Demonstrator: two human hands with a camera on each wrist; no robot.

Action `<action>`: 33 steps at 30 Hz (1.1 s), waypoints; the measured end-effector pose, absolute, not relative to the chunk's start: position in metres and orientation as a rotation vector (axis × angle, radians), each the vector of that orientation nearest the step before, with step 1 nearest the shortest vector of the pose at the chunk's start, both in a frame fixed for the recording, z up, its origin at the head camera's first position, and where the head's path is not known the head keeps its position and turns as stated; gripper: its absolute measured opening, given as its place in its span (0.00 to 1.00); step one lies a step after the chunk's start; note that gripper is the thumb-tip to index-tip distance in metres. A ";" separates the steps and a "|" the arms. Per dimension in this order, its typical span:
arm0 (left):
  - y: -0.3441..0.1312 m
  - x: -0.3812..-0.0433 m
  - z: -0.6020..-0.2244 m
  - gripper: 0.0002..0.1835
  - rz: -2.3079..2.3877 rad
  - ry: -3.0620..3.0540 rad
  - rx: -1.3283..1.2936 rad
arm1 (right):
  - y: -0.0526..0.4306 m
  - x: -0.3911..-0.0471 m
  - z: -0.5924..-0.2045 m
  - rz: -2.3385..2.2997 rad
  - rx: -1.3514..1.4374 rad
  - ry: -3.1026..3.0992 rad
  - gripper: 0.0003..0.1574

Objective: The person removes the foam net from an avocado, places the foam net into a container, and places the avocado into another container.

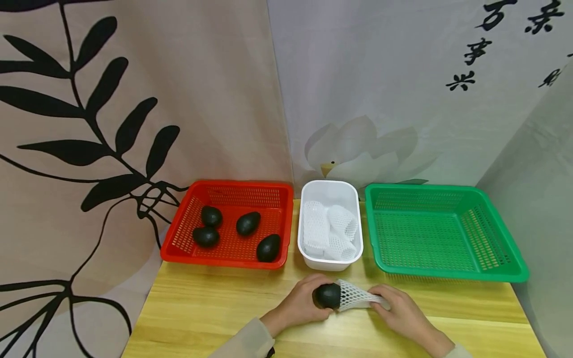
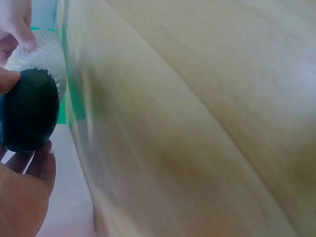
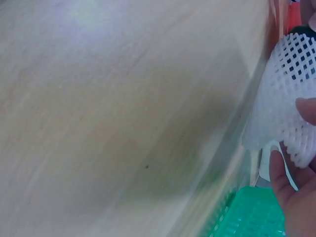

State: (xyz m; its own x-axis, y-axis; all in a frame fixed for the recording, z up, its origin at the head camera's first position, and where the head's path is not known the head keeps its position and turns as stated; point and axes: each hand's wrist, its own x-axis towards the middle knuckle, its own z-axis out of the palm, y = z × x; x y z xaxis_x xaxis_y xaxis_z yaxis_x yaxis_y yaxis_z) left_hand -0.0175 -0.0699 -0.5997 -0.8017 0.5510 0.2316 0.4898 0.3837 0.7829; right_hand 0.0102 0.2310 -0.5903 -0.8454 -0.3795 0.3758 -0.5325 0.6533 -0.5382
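Observation:
In the head view my left hand point(image 1: 301, 304) grips a dark green avocado point(image 1: 328, 296) over the front of the table. A white foam net sleeve point(image 1: 353, 295) covers the avocado's right end. My right hand point(image 1: 400, 313) pinches the far end of that net. The left wrist view shows the avocado point(image 2: 32, 109) between thumb and fingers, with the net's open edge around its upper end. In the right wrist view the stretched net point(image 3: 289, 94) lies between the right thumb and fingers, and a bit of dark avocado shows through its mesh.
A red basket point(image 1: 224, 263) with several avocados point(image 1: 268, 248) stands at the back left. Beside it is a white bin point(image 1: 330, 266) holding more foam nets point(image 1: 342, 221). A green basket point(image 1: 452, 275) stands at the back right. Printed cloth hangs behind the wooden table point(image 1: 215, 308).

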 end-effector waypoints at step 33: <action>-0.125 -0.013 -0.547 0.39 1.693 2.778 1.116 | 0.239 0.017 -0.544 1.253 0.832 -2.316 0.34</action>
